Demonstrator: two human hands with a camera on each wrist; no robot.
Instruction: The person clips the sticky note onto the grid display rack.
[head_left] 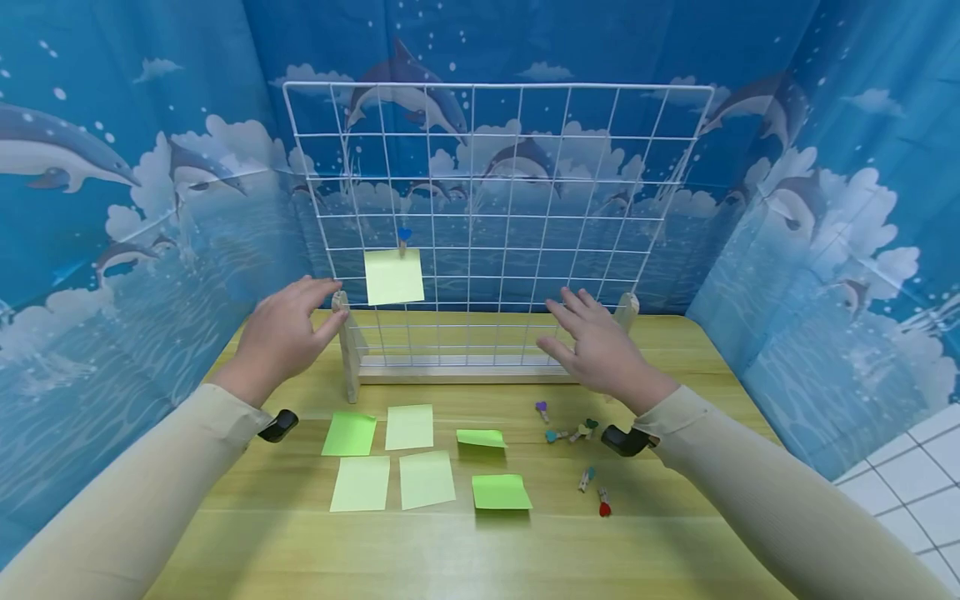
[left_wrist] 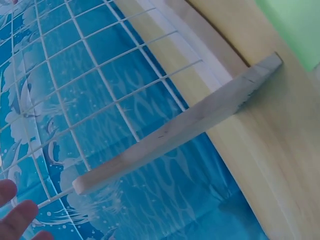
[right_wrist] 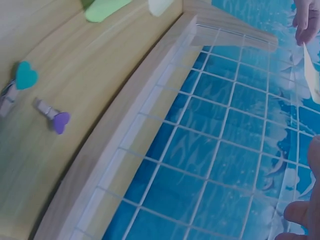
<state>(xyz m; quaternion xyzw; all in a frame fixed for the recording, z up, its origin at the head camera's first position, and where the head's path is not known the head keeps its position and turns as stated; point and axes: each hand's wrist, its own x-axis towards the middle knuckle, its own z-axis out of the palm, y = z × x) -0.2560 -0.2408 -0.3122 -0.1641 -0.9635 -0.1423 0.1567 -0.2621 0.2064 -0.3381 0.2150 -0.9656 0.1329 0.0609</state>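
A white wire grid (head_left: 492, 216) stands upright in a wooden stand (head_left: 465, 372). A blue heart clothespin (head_left: 403, 238) holds a pale yellow-green sticky note (head_left: 394, 277) on the grid's left part. My left hand (head_left: 283, 330) is beside the stand's left upright, fingers extended and nothing held. In the left wrist view its fingertips (left_wrist: 20, 214) show close to the upright's top end (left_wrist: 82, 184). Before the grid's lower right part, my right hand (head_left: 603, 350) spreads its fingers, holding nothing. The right wrist view shows some of its fingers (right_wrist: 298, 214) near the wires.
Several green and pale sticky notes (head_left: 410, 427) lie in front of the stand. Right of them are several small heart clothespins, among them a purple one (head_left: 542, 410) and a red one (head_left: 604, 503). A blue dolphin-print curtain (head_left: 750, 192) hangs behind and on both sides.
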